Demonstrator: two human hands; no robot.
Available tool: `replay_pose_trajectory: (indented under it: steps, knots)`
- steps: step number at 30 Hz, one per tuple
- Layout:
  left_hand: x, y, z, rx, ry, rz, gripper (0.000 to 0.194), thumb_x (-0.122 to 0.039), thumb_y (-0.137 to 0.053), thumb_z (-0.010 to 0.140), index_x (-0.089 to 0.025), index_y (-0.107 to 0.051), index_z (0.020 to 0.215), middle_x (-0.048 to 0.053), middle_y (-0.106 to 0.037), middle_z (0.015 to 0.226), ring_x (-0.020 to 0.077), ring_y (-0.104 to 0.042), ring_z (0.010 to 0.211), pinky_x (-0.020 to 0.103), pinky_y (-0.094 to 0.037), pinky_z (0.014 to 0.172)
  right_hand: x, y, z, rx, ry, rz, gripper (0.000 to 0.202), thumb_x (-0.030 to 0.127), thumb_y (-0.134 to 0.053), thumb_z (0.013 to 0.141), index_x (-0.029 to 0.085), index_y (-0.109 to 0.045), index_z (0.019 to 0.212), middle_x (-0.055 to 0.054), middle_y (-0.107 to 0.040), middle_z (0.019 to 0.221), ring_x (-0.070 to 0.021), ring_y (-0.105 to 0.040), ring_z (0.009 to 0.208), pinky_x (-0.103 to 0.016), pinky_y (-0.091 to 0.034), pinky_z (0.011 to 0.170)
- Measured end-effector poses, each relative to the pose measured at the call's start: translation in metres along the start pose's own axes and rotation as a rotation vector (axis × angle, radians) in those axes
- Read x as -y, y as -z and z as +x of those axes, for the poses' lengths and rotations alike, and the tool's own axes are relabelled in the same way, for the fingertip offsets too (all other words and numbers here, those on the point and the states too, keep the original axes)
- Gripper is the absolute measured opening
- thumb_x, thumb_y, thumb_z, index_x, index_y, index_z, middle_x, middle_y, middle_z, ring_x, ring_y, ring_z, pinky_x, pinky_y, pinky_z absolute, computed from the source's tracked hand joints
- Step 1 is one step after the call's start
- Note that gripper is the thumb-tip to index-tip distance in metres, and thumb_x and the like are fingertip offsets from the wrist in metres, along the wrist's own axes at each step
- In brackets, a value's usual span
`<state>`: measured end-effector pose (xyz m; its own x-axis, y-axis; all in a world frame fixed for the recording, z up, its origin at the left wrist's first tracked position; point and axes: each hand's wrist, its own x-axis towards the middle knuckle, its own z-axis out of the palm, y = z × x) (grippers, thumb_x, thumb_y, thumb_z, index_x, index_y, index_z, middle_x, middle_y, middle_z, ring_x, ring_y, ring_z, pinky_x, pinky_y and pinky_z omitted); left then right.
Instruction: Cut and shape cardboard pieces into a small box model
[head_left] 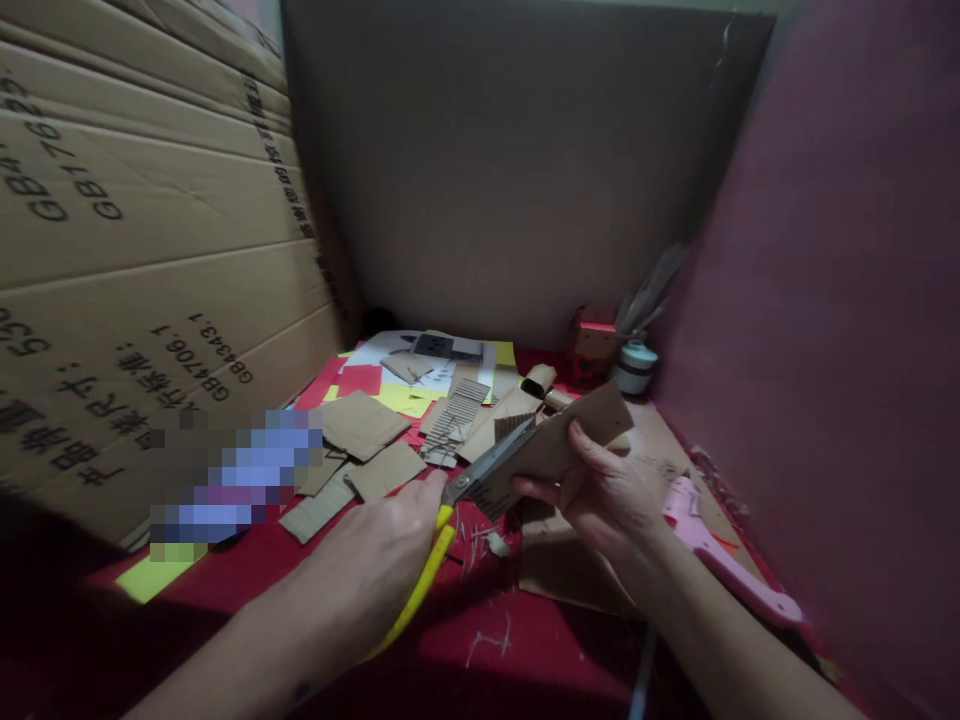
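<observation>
Yellow-handled scissors (429,580) are in my left hand (382,550), whose fingers are closed round the handles. The metal blades point up and to the right, lying against the left part of a brown cardboard piece (551,445). My right hand (600,480) pinches that cardboard between thumb and fingers near its right part. Its lower left edge looks ragged, with corrugation showing. Beneath my right hand a larger cardboard sheet (562,565) lies on the red cloth (450,650). Thin scraps are scattered beside it.
Loose cardboard pieces (364,425) and a printed white sheet (367,352) lie ahead. A pink glue gun (731,570) rests at the right, near a pale jar (636,368) and a small box (595,345). A big carton (172,250) stands left; a pink wall (840,300) rises right.
</observation>
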<state>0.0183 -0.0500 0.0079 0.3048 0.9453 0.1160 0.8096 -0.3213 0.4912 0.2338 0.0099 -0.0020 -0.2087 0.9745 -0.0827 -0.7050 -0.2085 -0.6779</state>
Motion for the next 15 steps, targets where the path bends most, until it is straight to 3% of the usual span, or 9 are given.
replay_pose_trajectory:
  steps: [5,8,12,15]
  knots:
    - [-0.012,0.010,-0.003,0.097,0.023,0.140,0.031,-0.018,-0.041,0.079,-0.015,-0.055,0.106,0.007,-0.060,0.065,0.0167,-0.047,0.047,0.026,-0.030,0.047,0.000,-0.001,-0.002,-0.047,-0.002,0.001,0.019,0.021,-0.070,0.074,0.027,-0.065,0.091,0.001,-0.072,0.084,-0.0242,-0.065,0.089,-0.051,-0.055,0.076]
    - [-0.011,0.009,-0.004,0.112,0.017,0.126,0.025,-0.017,-0.043,0.077,-0.014,-0.056,0.098,0.006,-0.058,0.061,0.0154,-0.043,0.045,0.026,-0.026,0.044,0.000,-0.003,-0.003,-0.096,-0.009,0.028,0.017,0.019,-0.072,0.072,0.026,-0.065,0.085,0.003,-0.072,0.082,-0.0228,-0.066,0.083,-0.052,-0.056,0.073]
    - [-0.001,0.000,-0.003,-0.032,0.007,-0.094,0.022,-0.020,-0.047,0.079,-0.016,-0.058,0.097,0.004,-0.057,0.060,0.0127,-0.043,0.044,0.025,-0.029,0.043,0.000,-0.004,-0.004,-0.096,0.010,0.031,0.020,0.019,-0.073,0.070,0.028,-0.064,0.085,0.005,-0.072,0.083,-0.0234,-0.064,0.090,-0.056,-0.054,0.077]
    - [0.008,-0.011,0.005,-0.190,0.111,-0.341,0.024,-0.031,-0.048,0.084,-0.016,-0.057,0.101,0.003,-0.058,0.061,0.0117,-0.047,0.044,0.023,-0.033,0.041,-0.003,-0.005,-0.004,-0.048,0.102,0.014,0.017,0.020,-0.074,0.069,0.028,-0.065,0.081,0.005,-0.072,0.086,-0.0248,-0.061,0.101,-0.057,-0.050,0.085]
